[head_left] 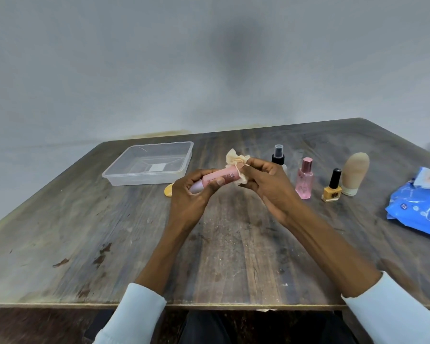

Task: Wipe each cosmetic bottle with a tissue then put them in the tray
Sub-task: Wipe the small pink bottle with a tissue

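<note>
My left hand (191, 194) grips a pink cosmetic tube (217, 176) by its lilac cap end, holding it above the table's middle. My right hand (266, 182) pinches a crumpled cream tissue (237, 161) wrapped round the tube's far end. A clear plastic tray (124, 173) lies at the back left with nothing in it. To the right stand a black-capped spray bottle (278, 155), a pink perfume bottle (304, 181), a yellow nail polish bottle (332, 187) and a beige tube (354, 173) standing on its cap.
A blue wipes pack (417, 204) lies at the right edge of the wooden table (109, 244). A small yellow object (168, 191) peeks out beside my left hand, just in front of the tray. A grey wall is behind the table.
</note>
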